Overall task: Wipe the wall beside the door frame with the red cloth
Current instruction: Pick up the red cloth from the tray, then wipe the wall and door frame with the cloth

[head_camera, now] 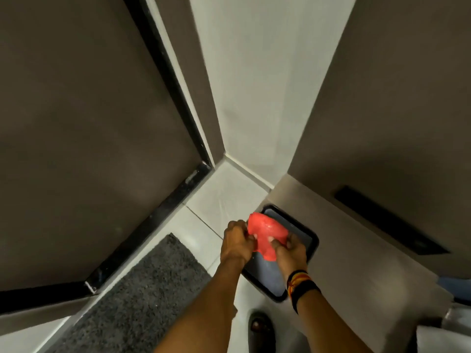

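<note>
The red cloth [266, 234] is bunched between both hands, low in the middle of the view. My left hand [238, 242] grips its left end and my right hand [290, 250] grips its right end. The cloth hangs over a dark bin [309, 238] on the floor. The pale wall [254, 85] rises ahead, beside the black door frame [165, 72] of a dark brown door [76, 123] on the left. Neither hand touches the wall.
A grey mat [142, 296] lies on the white tiled floor [224, 197] in front of the door. A brown cabinet [382, 98] with a black recessed handle [390, 220] stands on the right. My shoe [261, 327] shows at the bottom.
</note>
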